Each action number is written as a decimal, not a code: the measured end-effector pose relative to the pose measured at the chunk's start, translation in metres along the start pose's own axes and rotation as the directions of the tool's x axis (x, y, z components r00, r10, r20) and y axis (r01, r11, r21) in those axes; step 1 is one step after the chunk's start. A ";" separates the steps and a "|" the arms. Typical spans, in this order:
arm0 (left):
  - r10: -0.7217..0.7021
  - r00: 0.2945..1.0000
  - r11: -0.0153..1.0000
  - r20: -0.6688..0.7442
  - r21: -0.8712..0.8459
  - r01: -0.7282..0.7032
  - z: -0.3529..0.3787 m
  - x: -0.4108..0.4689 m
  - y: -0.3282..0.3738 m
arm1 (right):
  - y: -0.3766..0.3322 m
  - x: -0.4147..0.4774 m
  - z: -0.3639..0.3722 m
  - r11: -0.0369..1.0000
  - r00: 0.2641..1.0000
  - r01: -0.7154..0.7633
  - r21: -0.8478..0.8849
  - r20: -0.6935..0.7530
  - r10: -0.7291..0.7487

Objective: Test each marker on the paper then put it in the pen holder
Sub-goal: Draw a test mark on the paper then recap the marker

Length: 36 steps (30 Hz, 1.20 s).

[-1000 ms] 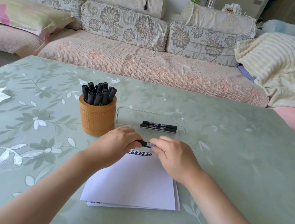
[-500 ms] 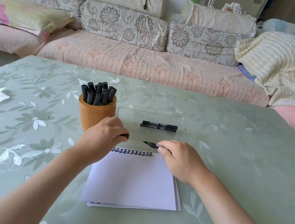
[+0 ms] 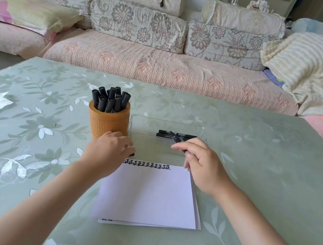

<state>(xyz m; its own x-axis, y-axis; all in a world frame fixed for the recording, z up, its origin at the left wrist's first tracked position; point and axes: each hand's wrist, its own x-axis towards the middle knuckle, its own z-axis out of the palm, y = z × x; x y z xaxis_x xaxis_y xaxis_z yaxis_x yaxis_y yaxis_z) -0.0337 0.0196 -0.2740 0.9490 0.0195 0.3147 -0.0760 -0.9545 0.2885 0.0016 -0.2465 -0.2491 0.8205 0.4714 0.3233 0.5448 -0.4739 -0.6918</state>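
- Right hand [image 3: 198,163] pinches the uncapped marker [image 3: 176,139], tip up, just beyond the paper [image 3: 149,196], near the clear tray [image 3: 134,122].
- Left hand [image 3: 110,148] curls round what looks like the cap [image 3: 132,154], beside the pen holder [image 3: 107,123].
- Likely risks: the bare tip staining the tabletop [image 3: 257,161], or a slack pinch dropping it.

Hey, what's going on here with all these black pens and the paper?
A person is trying out pens. The right hand holds an uncapped marker, tip raised, beyond the far edge of the paper; the left hand, beside the pen holder, pinches what looks like its cap. Black test marks line the sheet's top edge. The holder is packed with capped markers; two markers lie in the clear tray.
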 end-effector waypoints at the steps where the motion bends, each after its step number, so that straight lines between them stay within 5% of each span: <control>1: 0.029 0.999 0.999 -0.043 -0.026 -0.030 0.000 0.000 0.002 | 0.000 0.001 -0.001 1.000 1.000 -0.009 0.006 -0.003 0.009; 9: 0.360 0.930 0.926 -0.076 -0.091 -0.366 0.012 -0.025 0.054 | 0.001 -0.003 0.003 0.999 0.998 -0.022 0.026 -0.055 0.024; 12: 0.413 0.910 0.906 -0.039 -0.086 -0.415 0.024 -0.032 0.060 | 0.000 -0.003 0.009 0.971 0.991 -0.110 0.211 -0.053 0.124; 15: 0.416 0.910 0.909 -0.006 -0.039 -0.415 0.030 -0.035 0.058 | 0.001 -0.002 0.016 0.870 0.965 -0.245 0.428 0.024 0.260; 21: 0.386 0.922 0.922 0.034 -0.052 -0.384 0.028 -0.036 0.054 | 0.015 0.000 0.026 0.860 0.911 -0.379 0.341 -0.024 0.411; 36: 0.355 0.933 0.935 0.055 -0.030 -0.354 0.034 -0.037 0.055 | 0.022 0.000 0.034 0.906 0.931 -0.346 0.244 -0.031 0.364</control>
<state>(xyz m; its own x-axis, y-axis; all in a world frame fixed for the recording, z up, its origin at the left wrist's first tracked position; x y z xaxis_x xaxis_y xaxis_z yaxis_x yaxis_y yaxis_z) -0.0628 -0.0440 -0.3006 0.8754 -0.3369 0.3468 -0.4160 -0.8904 0.1850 0.0079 -0.2319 -0.2864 0.9676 0.2431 0.0687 0.1669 -0.4106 -0.8964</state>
